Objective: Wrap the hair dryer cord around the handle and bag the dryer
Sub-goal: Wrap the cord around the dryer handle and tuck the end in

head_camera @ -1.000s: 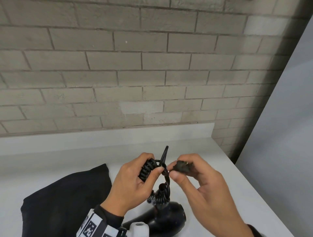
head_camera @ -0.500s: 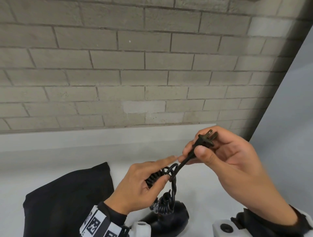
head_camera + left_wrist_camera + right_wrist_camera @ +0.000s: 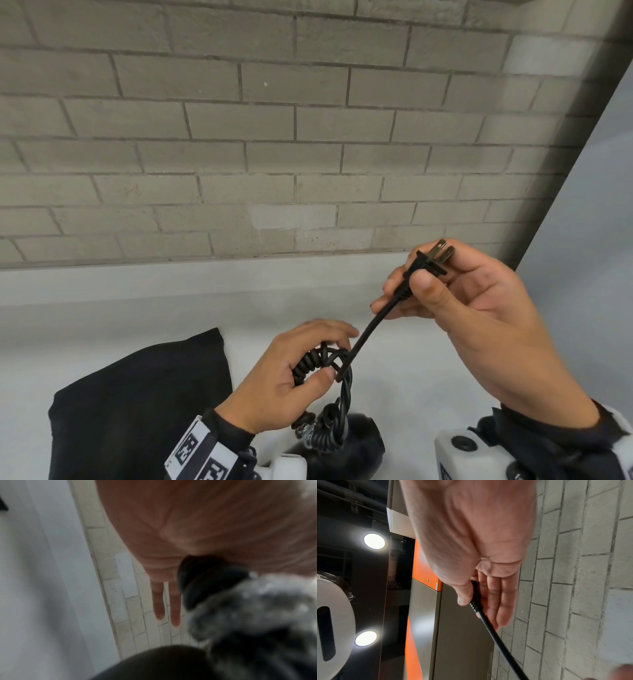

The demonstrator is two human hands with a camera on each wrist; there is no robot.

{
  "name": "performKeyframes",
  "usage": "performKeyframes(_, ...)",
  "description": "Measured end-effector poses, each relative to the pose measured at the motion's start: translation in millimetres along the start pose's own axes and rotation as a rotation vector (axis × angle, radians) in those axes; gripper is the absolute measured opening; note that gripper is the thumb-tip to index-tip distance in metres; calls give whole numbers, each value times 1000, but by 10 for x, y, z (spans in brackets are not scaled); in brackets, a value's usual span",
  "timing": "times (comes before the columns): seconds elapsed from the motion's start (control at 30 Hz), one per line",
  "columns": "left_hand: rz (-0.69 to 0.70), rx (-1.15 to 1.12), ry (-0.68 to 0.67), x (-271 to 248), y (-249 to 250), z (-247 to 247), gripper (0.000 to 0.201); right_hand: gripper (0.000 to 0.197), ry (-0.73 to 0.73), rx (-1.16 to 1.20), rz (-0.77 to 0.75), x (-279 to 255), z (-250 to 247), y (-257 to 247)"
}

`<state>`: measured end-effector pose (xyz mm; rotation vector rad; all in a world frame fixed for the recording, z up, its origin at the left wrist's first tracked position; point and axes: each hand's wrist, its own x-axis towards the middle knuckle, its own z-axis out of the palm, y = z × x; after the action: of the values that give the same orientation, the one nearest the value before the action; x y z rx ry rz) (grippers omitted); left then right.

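Plug (image 3: 430,262): pinched between right hand (image 3: 479,325) thumb and fingers. Cord (image 3: 363,334): taut down to coiled loops gripped inside left hand (image 3: 291,377) fingers, above dryer (image 3: 356,442).

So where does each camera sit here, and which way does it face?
Head: on the head, looking forward and down at both hands, the cord and a brick wall.
Left wrist: along the left hand; blurred.
Right wrist: along the right hand pinching the plug.
Shared: all three show the wall.
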<state>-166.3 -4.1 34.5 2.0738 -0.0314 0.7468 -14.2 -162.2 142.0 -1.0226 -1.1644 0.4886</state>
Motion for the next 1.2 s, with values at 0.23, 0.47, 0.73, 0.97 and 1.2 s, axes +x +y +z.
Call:
performKeyframes(0.23, -161, -492, -82, -48, 70, 97, 28, 27, 40, 51, 19, 41, -31, 20)
performKeyframes(0.47, -195, -343, 84, -43, 59, 170, 28, 29, 53, 35, -35, -17, -15, -41)
performKeyframes(0.73, -222, -269, 182, -21, 104, 136, 37, 26, 81, 7, -85, -26, 22, -146)
performKeyframes(0.97, -171, -195, 127, 1, 232, 75, 37, 21, 141, -51, -65, 87, 33, -242)
performKeyframes(1.2, -73, 15, 127, -47, 241, 63, 27, 37, 349, 13, 154, 245, -42, 170)
